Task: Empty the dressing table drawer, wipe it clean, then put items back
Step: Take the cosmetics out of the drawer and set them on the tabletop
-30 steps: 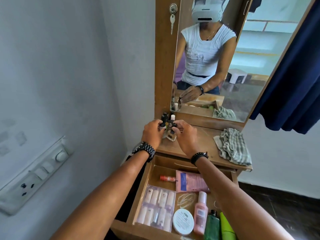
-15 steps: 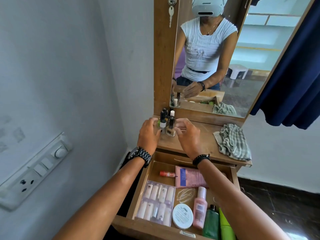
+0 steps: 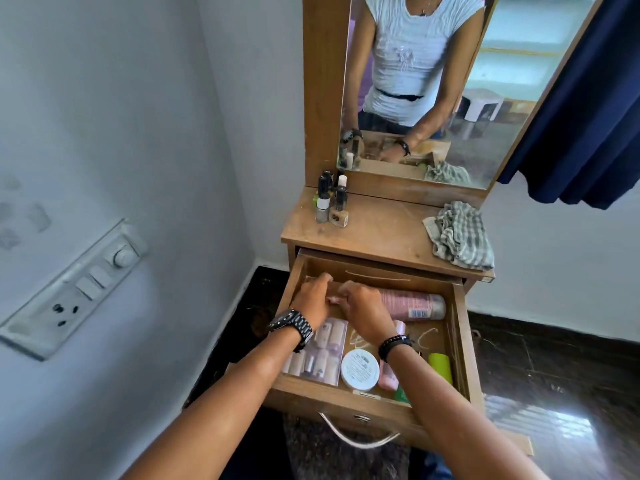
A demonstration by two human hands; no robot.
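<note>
Head view: both hands' grip unclear inside drawer (cloth, bottles on top).

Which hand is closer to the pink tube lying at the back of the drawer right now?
Right. The right hand sits directly beside the pink tube, at its left end. The left hand is farther left, with the right hand between it and the tube.

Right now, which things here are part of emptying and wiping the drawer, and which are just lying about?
Part of the job: drawer, nail polish bottles on the tabletop, pink pouch, round tin, checked cloth.

Lying about: mirror, curtain, wall switchboard.
</note>
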